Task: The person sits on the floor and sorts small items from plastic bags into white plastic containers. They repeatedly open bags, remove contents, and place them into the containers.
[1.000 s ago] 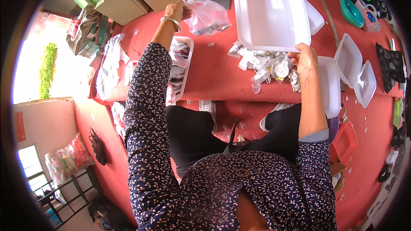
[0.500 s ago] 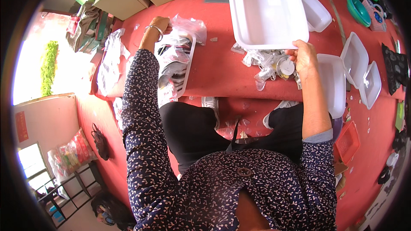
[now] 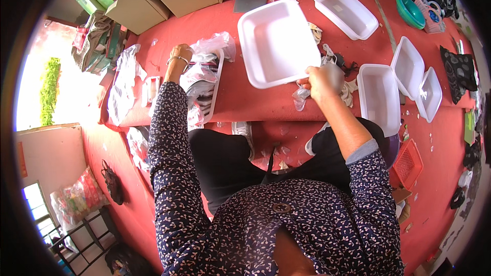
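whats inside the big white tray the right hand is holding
The big white tray, gripped at its near edge by the right hand, shows only a bare white bottom. Nothing lies in it. What sits on the red table beneath it is covered.

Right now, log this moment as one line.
left hand: on plastic bags | right hand: gripping white tray | surface: red table

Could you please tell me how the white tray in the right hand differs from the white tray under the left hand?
The tray by the right hand, the big square tray, is empty and lifted at a tilt; the narrow tray under the left hand lies on the red surface and is stuffed with clear plastic bags. The square one looks wider. Both are white.
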`<state>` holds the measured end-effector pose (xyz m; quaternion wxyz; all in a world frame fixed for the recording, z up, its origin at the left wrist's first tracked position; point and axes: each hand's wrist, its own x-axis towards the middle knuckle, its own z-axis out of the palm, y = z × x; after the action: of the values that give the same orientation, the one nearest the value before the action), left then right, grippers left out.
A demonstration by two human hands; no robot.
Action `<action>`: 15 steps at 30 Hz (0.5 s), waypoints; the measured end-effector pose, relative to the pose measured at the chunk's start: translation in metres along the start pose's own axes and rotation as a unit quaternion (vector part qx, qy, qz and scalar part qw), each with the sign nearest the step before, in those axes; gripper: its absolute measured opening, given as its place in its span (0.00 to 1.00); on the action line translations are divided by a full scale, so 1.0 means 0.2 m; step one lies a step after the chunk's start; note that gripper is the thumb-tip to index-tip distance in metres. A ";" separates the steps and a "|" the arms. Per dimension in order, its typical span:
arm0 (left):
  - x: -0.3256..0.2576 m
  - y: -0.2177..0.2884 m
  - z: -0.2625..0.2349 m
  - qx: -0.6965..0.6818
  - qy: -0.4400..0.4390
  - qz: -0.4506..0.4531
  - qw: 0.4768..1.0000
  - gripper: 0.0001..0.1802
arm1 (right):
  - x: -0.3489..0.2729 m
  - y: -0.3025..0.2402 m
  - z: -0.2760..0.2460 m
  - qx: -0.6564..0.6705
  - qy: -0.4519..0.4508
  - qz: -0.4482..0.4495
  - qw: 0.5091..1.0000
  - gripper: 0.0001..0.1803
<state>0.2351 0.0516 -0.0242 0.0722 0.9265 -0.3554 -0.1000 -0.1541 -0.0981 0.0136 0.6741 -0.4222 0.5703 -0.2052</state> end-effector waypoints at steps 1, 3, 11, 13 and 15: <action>0.01 0.04 0.00 0.000 0.020 -0.017 1.000 0.14 | 0.05 0.08 0.00 0.007 -0.003 0.006 1.000 0.12; 0.07 -0.02 0.01 0.034 0.067 -0.011 0.997 0.15 | 0.05 0.20 0.05 0.001 -0.009 0.024 1.000 0.13; 0.06 -0.08 0.00 -0.344 -0.038 -0.132 0.929 0.08 | -0.05 0.53 0.19 0.012 -0.053 0.160 0.986 0.13; 0.03 0.06 0.01 -0.399 -0.031 -0.110 0.910 0.07 | -0.08 0.62 0.17 0.011 -0.102 0.187 0.977 0.14; 0.00 0.14 -0.01 -0.388 -0.016 -0.118 0.914 0.07 | -0.05 0.73 0.16 0.005 -0.186 0.235 0.954 0.19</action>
<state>0.2166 0.0306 -0.0171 0.4078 0.8592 -0.1780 -0.2523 -0.1566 0.0014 -0.0980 0.7992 -0.3038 0.5171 0.0386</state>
